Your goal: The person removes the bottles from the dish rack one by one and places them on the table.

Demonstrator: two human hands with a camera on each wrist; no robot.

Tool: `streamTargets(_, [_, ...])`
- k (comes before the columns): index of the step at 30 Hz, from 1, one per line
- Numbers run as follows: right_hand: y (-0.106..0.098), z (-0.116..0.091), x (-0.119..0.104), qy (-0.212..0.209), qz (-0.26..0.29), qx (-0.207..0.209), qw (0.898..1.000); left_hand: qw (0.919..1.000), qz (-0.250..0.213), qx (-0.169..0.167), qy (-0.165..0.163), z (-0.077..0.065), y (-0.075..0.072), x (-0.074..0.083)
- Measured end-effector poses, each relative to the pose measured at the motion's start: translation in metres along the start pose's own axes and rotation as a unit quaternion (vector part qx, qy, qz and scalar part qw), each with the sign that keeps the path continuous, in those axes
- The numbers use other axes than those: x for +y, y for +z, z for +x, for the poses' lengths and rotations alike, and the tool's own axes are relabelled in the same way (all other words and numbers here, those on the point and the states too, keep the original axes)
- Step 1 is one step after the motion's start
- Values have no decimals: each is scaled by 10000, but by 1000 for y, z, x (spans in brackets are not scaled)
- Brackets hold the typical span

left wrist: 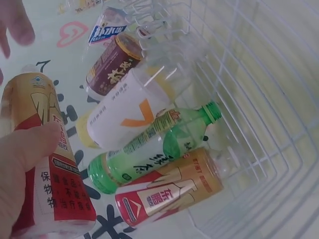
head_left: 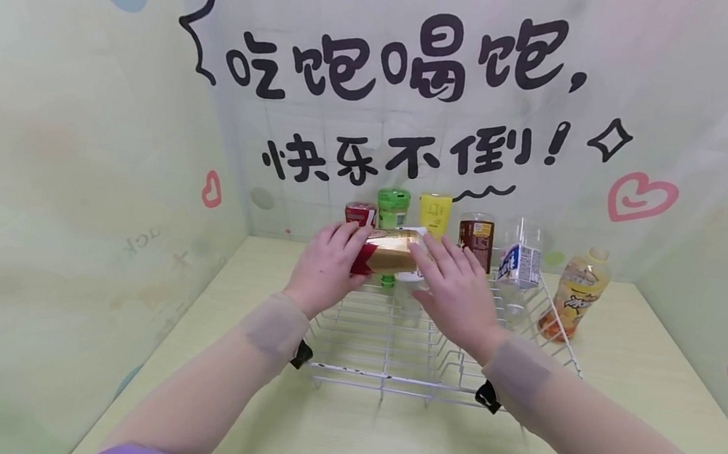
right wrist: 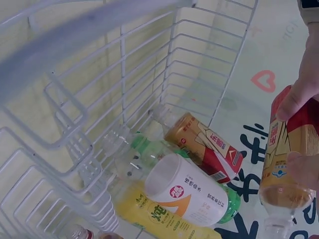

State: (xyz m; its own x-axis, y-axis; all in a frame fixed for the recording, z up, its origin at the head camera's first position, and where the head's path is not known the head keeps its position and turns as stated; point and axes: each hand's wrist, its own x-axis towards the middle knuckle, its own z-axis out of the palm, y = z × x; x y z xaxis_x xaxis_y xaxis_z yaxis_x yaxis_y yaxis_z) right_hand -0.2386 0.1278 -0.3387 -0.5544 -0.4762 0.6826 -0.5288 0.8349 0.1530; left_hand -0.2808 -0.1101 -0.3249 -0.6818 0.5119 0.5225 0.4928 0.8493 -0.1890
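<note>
Holding a gold-and-red bottle (head_left: 393, 253) sideways above the far end of the white wire basket (head_left: 385, 346), the left hand (head_left: 327, 271) is gripping its red end while the right hand (head_left: 459, 295) is pinching the other end. Inside the basket are lying a green bottle (left wrist: 159, 142), a white bottle (left wrist: 127, 112) and another gold-and-red one (left wrist: 169, 191).

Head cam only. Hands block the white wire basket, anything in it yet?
Observer: Yes, a gold-and-red plastic bottle lies on its side in the white wire basket.
Operator: Alone?
Observer: No, a green plastic tea bottle with a green cap lies against it.
Operator: Same kind as the one in hand?
Observer: Looks so: the held gold-and-red bottle shows matching colours and label style.
</note>
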Motion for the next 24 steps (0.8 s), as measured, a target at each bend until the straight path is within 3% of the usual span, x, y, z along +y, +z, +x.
streamTargets(7, [-14, -17, 15, 143, 260, 52, 9995, 9952, -713, 22, -675, -6, 1, -19])
streamTargets(12, [-21, -32, 28, 267, 352, -190, 9988, 9798, -1443, 64, -1385, -12, 1, -32])
streamTargets(17, [-28, -48, 39, 398, 378, -442, 9975, 9584, -2077, 54, -1956, -19, 2, -43])
streamTargets(24, [-39, -76, 54, 728, 658, -562, 9936, 9167, -2978, 221, -2654, -30, 9, -61])
